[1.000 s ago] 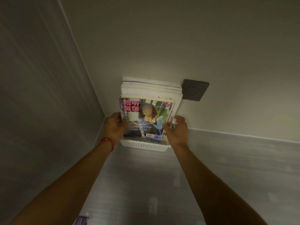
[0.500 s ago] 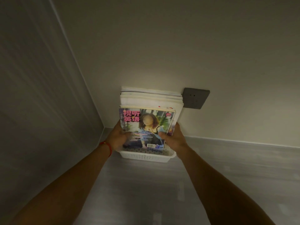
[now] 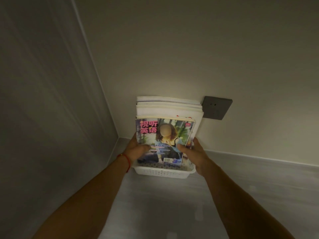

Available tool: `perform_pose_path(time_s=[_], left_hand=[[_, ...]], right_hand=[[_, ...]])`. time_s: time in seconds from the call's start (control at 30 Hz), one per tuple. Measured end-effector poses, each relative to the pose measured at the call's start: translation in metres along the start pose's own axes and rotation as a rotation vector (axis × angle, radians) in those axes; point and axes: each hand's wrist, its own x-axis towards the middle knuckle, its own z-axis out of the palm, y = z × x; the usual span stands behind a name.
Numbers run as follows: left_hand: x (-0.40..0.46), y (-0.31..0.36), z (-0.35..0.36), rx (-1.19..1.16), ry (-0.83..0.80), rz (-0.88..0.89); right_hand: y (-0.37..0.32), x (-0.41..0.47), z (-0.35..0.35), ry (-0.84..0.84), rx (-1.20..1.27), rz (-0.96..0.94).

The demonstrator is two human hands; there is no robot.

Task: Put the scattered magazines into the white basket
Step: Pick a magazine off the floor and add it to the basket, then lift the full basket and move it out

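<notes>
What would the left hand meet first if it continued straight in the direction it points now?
The left hand already grips the front magazine. Straight on, it would likely meet the stack of magazines standing in the white basket, then the wall; depth is unclear.

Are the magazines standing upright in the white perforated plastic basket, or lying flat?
Upright. The colourful front magazine shows its full cover, its bottom edge inside the white perforated plastic basket; both hands grip its sides.
</notes>
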Motion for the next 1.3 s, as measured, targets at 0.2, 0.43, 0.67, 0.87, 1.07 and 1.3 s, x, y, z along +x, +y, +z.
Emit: perform_pose_path(time_s=[0.2, 0.43, 0.67, 0.87, 1.07, 1.3], left_hand=[[-0.05, -0.009, 0.012, -0.052, 0.08, -0.03], [-0.135, -0.028, 0.03, -0.14, 0.249, -0.096], [-0.244, -0.063, 0.05, -0.169, 0.46, -0.106], [-0.324, -0.087, 0.061, -0.235, 0.648, -0.172], [-0.38, -0.102, 0.058, -0.302, 0.856, -0.143], [-0.418, -0.124, 0.032, -0.401, 1.056, -0.119]], right_hand=[[0.001, -0.023, -0.007, -0.082, -0.044, 0.043], [0.018, -0.062, -0.014, -0.232, -0.132, 0.047], [0.04, -0.113, -0.014, -0.474, -0.244, 0.045], [0.049, -0.15, 0.012, -0.672, -0.34, 0.032], [0.05, -0.177, 0.057, -0.843, -0.459, 0.01], [0.053, -0.197, 0.128, -1.009, -0.574, -0.043]])
